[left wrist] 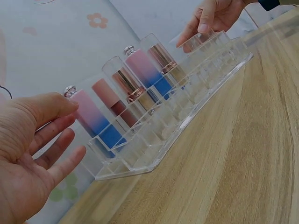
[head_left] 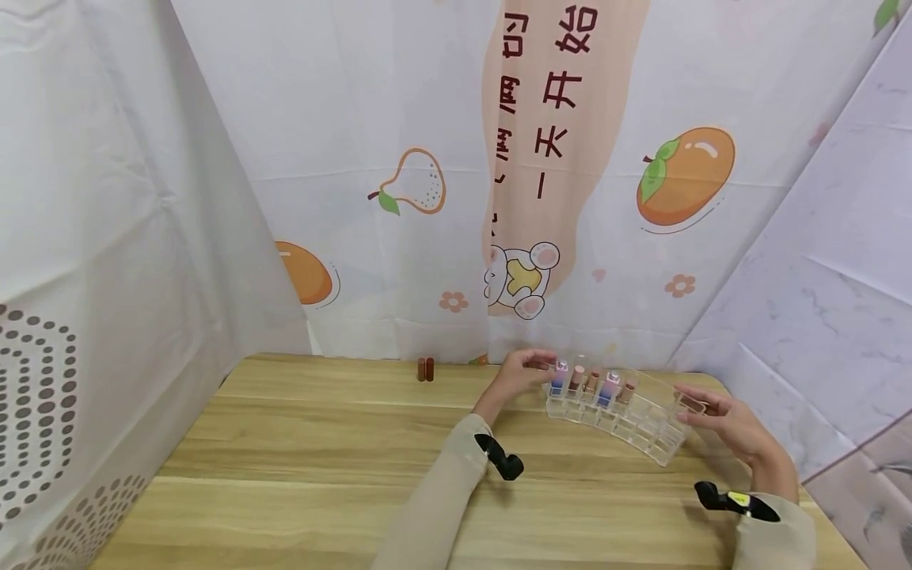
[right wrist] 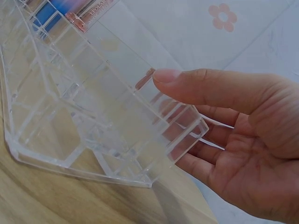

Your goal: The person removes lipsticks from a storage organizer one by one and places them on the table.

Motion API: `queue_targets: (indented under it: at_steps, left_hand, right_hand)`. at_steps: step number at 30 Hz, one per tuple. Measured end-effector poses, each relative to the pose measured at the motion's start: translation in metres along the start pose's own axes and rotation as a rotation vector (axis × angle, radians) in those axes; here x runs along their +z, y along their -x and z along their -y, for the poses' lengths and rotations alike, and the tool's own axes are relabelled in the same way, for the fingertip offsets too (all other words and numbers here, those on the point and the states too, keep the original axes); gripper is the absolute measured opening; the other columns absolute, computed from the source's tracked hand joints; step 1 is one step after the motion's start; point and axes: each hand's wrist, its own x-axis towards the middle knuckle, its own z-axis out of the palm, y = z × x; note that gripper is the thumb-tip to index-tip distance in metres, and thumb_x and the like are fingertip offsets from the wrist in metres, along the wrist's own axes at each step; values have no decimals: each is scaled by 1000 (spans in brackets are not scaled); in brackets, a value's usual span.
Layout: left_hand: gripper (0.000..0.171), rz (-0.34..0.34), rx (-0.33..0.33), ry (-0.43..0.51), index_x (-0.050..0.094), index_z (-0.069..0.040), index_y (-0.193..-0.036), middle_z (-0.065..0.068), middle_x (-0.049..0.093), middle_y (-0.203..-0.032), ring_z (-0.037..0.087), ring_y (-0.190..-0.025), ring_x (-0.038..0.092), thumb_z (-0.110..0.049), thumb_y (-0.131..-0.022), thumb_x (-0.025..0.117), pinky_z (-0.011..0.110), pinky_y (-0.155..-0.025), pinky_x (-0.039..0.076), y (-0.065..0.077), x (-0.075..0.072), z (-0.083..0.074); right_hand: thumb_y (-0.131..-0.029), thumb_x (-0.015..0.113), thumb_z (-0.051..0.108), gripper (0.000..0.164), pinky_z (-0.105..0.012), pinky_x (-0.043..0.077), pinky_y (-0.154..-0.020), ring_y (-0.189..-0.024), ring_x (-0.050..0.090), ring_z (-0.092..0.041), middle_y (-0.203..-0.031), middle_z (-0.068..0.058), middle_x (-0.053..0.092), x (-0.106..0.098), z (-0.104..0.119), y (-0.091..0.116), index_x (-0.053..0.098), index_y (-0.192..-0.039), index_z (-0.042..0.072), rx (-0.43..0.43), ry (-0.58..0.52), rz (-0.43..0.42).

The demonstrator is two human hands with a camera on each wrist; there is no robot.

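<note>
organizer (head_left: 644, 435) of clear plastic, curved and split into small compartments, sits on the right part of the tabletop (head_left: 306, 451), near the back. five tubes fill part of its back row, toward the left end: a pink-and-blue tube (left wrist: 92, 115), a pink and dark red tube (left wrist: 113, 101), a rose-gold tube (left wrist: 126, 80) under a clear cap, then another pink-and-blue and another rose-gold. the right hand (head_left: 741, 426) grips the right end, thumb over the top edge and fingers behind it. the left hand (head_left: 518, 372) is at the left end, its thumb tip by the first pink-and-blue tube, the other fingers loosely bent and spread; whether it pinches anything i cannot tell. well to the left, two reddish-brown tubes (head_left: 430, 370) stand side by side near the back edge. each beige sleeve (head_left: 435, 507) has a black device (head_left: 499, 457) at the wrist. behind hangs a white cloth (head_left: 321, 119) printed with orange fruit, flowers and writing.
</note>
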Motion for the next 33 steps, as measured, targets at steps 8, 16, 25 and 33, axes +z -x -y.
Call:
queue_targets:
  at_steps: [8,16,25,33]
  left_hand:
    - [36,5,18,-14,71,-4,-123,10,74,-119,10,-101,68,-10,-89,79,22,-87,57,-3,6,1]
    - [34,-11,23,33,73,-2,-120,11,75,-113,7,-96,66,-6,-86,80,21,-82,57,-4,7,2]
    - [31,-13,20,68,73,-1,-118,15,74,-113,11,-98,66,-2,-87,78,22,-80,58,-3,8,3]
    - [32,-22,26,60,73,-1,-119,19,73,-115,12,-98,66,0,-87,77,21,-78,57,-5,9,5]
  right_hand:
    - [-97,64,-2,48,-7,49,-85,-111,56,16,-122,29,64,0,-2,3,57,-144,4,-8,1,-3]
    - [-98,63,0,48,-7,49,-86,-112,55,17,-123,30,63,1,1,2,55,-145,3,-8,6,3]
    - [-98,63,0,49,-9,51,-85,-110,55,16,-122,30,63,1,3,3,55,-146,4,6,-6,-1]
    - [-97,64,0,49,-9,51,-85,-111,55,16,-123,30,64,1,4,2,55,-145,4,8,-18,1]
